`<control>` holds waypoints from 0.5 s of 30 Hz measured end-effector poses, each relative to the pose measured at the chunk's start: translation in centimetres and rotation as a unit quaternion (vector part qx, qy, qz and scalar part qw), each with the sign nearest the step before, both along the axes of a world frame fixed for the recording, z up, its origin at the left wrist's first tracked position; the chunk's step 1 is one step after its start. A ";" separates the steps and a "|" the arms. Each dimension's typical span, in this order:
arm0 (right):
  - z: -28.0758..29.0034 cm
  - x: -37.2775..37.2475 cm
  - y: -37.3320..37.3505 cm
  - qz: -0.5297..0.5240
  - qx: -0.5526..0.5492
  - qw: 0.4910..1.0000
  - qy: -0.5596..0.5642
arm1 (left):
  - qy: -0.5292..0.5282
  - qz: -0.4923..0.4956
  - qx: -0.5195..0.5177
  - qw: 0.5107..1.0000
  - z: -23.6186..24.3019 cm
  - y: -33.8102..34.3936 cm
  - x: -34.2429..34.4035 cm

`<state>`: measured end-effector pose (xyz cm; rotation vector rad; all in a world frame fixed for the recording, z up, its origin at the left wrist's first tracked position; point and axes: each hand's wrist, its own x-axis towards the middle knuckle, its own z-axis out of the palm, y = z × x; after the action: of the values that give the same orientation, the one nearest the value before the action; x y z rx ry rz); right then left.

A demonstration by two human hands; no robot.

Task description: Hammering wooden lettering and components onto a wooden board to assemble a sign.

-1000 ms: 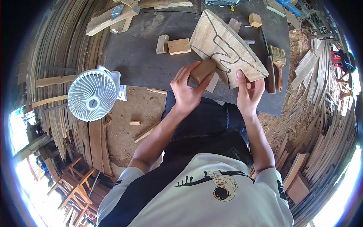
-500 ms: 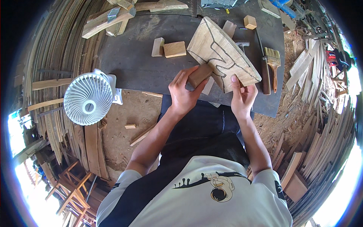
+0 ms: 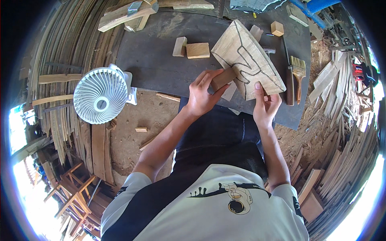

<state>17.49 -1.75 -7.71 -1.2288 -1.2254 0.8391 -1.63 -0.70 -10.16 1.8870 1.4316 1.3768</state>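
Observation:
My left hand grips a small brown rectangular block between thumb and fingers. The block's far end meets or overlaps the left part of a pale wooden board; whether it touches, I cannot tell. Dark lines forming a winding outline are drawn on the board's face. My right hand pinches the board's near lower edge, thumb on the face and fingers behind. The board is tilted above the dark workbench. Behind it a hammer shows only in part.
Two wood blocks lie left of the board, and a small cube beyond it. A brush and a brown-handled tool lie at right. A white fan stands at the bench's left edge. Stacked planks flank the bench.
The whole view has shifted, so bench and hands appear farther right. Both hands keep their hold on block and board, with little change between them.

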 end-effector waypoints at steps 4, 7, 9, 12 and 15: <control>-0.3 -0.1 0.1 -0.005 -0.009 1.000 0.010 | -0.005 -0.015 -0.002 1.000 -0.5 0.2 -0.4; -0.1 -0.1 0.4 -0.011 -0.005 1.000 -0.014 | 0.014 -0.079 -0.034 0.996 0.1 1.3 -1.9; -0.3 0.7 0.6 -0.028 -0.023 0.997 -0.065 | 0.033 -0.141 -0.059 0.988 1.2 2.4 -4.0; 0.2 0.6 0.7 -0.010 0.006 0.997 -0.071 | -0.003 -0.169 -0.119 0.978 2.2 4.8 -7.9; -0.1 -0.7 1.2 -0.003 0.014 1.000 -0.024 | 0.198 -0.020 -0.003 0.980 1.5 8.1 -9.5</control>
<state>16.77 -0.53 -7.77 -1.2368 -1.2664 0.7896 -11.12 7.35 -8.71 2.2640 1.5585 1.0123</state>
